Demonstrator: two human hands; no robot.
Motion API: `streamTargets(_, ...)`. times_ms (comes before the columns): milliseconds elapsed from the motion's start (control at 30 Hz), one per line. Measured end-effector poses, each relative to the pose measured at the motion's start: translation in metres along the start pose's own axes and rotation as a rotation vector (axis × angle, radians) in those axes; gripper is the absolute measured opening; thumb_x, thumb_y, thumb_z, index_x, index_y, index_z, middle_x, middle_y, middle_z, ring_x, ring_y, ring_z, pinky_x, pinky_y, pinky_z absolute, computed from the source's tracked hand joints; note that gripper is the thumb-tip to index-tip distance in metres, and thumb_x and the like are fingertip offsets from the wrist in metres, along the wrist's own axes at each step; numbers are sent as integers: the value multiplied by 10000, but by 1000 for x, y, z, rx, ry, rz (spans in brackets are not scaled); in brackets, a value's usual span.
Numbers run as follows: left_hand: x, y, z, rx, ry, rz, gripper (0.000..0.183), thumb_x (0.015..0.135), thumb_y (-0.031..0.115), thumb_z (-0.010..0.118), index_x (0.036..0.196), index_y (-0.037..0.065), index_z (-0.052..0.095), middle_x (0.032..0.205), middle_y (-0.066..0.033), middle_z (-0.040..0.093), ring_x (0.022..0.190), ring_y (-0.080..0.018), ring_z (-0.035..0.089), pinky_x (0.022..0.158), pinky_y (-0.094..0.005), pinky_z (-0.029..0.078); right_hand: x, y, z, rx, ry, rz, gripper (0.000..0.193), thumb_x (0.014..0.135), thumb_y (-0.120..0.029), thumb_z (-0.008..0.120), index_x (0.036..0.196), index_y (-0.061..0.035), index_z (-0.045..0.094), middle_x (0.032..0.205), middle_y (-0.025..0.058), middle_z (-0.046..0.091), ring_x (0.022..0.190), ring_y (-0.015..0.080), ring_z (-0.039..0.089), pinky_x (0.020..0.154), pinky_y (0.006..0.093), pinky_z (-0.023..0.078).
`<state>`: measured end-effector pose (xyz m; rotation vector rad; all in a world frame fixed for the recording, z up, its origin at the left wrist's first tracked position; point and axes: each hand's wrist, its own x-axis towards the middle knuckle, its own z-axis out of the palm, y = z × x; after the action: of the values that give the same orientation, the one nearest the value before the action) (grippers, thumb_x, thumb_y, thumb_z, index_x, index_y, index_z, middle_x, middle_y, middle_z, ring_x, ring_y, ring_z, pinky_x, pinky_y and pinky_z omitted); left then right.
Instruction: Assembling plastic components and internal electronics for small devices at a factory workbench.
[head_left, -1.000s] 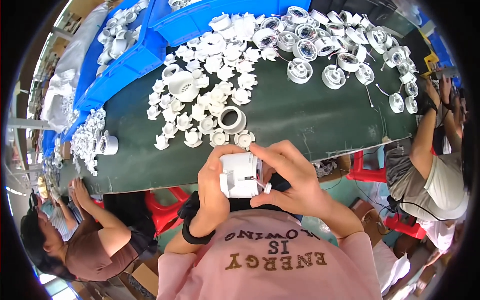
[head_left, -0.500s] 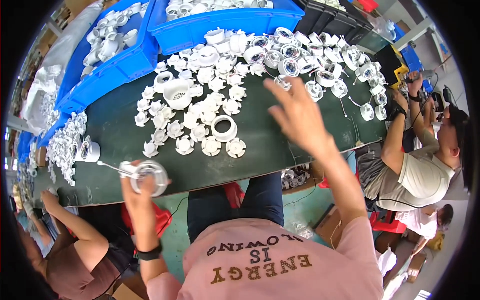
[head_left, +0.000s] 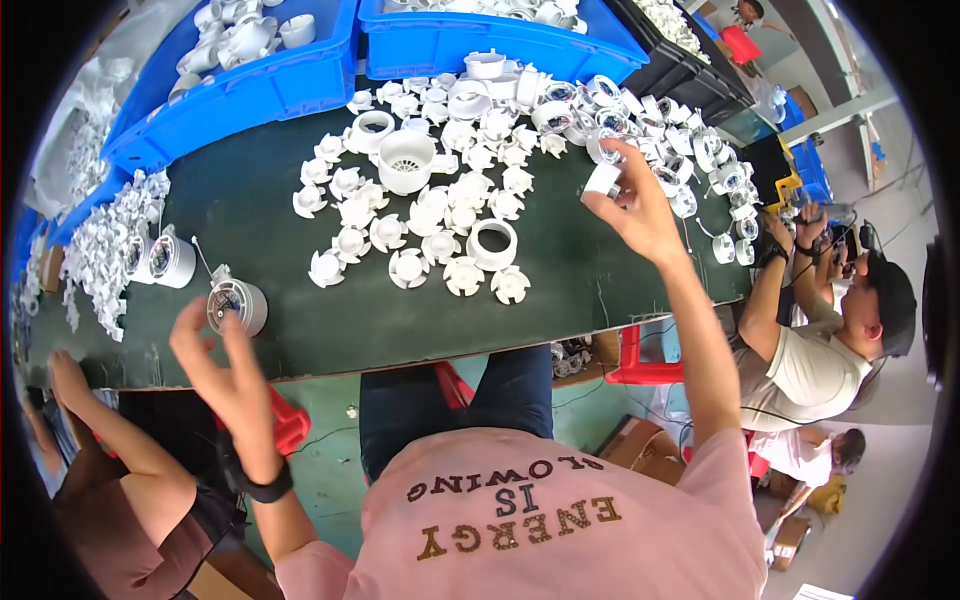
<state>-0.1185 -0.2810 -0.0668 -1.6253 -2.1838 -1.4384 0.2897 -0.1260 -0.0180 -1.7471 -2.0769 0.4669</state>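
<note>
On the left of the table stands a white cylindrical fan housing (head_left: 250, 306) with a fine wire sticking up from it. My left hand (head_left: 228, 375) is beside its near edge, fingers spread, one fingertip in front of its opening. At the right, my right hand (head_left: 645, 215) pinches a small white round part (head_left: 602, 181) between thumb and fingers; its inner side does not show. Just beyond are heaped white motor units (head_left: 672, 178) with dark centres and thin wires. Small white fan blades (head_left: 408, 268) and a loose white ring (head_left: 492, 245) lie mid-table.
Blue bins (head_left: 500, 40) of white parts stand along the far side, beside a black crate (head_left: 690, 65). Two finished-looking housings (head_left: 172, 262) stand near a pile of small white pieces (head_left: 115, 265) at left. Co-workers sit at both sides, one arm (head_left: 790, 290) close at right.
My left hand has set the housing down on the table and spread its fingers. My right hand, empty before, now has a white part in its fingers. The view has shifted somewhat.
</note>
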Motion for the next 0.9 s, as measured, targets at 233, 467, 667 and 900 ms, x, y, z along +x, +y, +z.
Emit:
streamTargets(233, -49, 97, 67, -473, -376, 243, 347, 744, 32, 662, 1077, -3, 571, 1092, -168, 546, 1030, -350, 514, 903, -427, 402, 27, -4, 79, 543, 183, -177, 268, 791, -122, 724, 920, -64, 496, 873, 45, 561, 812, 128, 525, 743, 286, 442)
streamTargets(467, -39, 70, 75, -189, -83, 288, 279, 744, 0, 621, 1022, -7, 594, 1128, -155, 550, 1058, -354, 493, 914, -449, 378, 0, 52, 73, 349, 251, -116, 388, 886, -175, 598, 1234, -27, 512, 1180, 158, 557, 1079, 240, 549, 943, 339, 404)
streamTargets(667, -42, 61, 84, -136, -76, 225, 264, 749, -17, 613, 1013, -11, 597, 1141, -148, 552, 1098, -349, 476, 938, -441, 367, -5, 52, 66, 249, 243, -217, 450, 987, -250, 410, 1386, -41, 416, 1237, 155, 505, 1136, 245, 462, 1008, 340, 326)
streamTargets(900, -42, 60, 86, -136, -116, 142, 238, 787, -25, 607, 1023, 13, 599, 1144, -134, 562, 1116, -317, 489, 963, -411, 359, -4, 56, 72, 103, 206, -297, 461, 995, -234, 418, 1385, 8, 382, 1243, 181, 482, 1115, 303, 407, 1009, 378, 303)
